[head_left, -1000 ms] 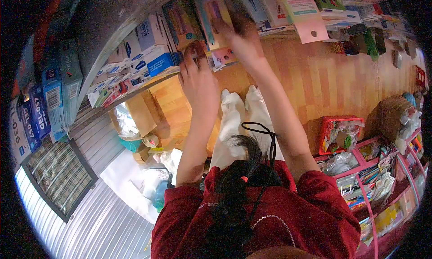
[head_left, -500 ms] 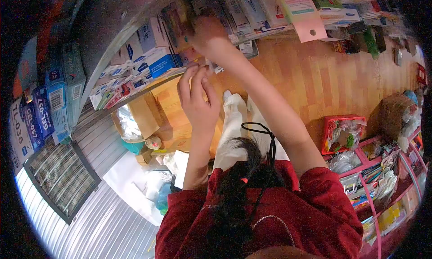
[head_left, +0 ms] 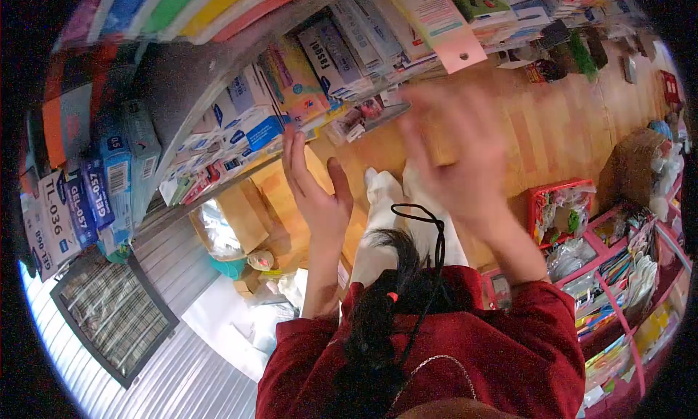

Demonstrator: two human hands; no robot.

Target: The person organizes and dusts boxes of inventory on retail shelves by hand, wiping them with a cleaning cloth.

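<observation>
My left hand (head_left: 318,201) is raised at the front edge of the shelf, its thumb apart from the fingers and nothing in it. Its fingertips are beside a blue and white box (head_left: 263,134). My right hand (head_left: 465,161) hangs over the wooden floor, right of the shelf. Motion blurs it, but its fingers look spread and I see no object in them. On the shelf, an orange-yellow box (head_left: 299,84) stands beside a dark-labelled box marked Fasgel (head_left: 331,59). Small packets (head_left: 363,117) lie along the shelf's front edge.
Several pen boxes (head_left: 91,193) are stacked at left. A pink card with a hole (head_left: 462,52) sticks out from the shelf. Below are an open carton (head_left: 243,215), a red tray (head_left: 534,208) and a pink-framed rack (head_left: 618,302) of goods.
My right hand has come away from the boxes on the shelf, moving right and down over the floor. My left hand has spread its thumb wider. The view has shifted slightly.
</observation>
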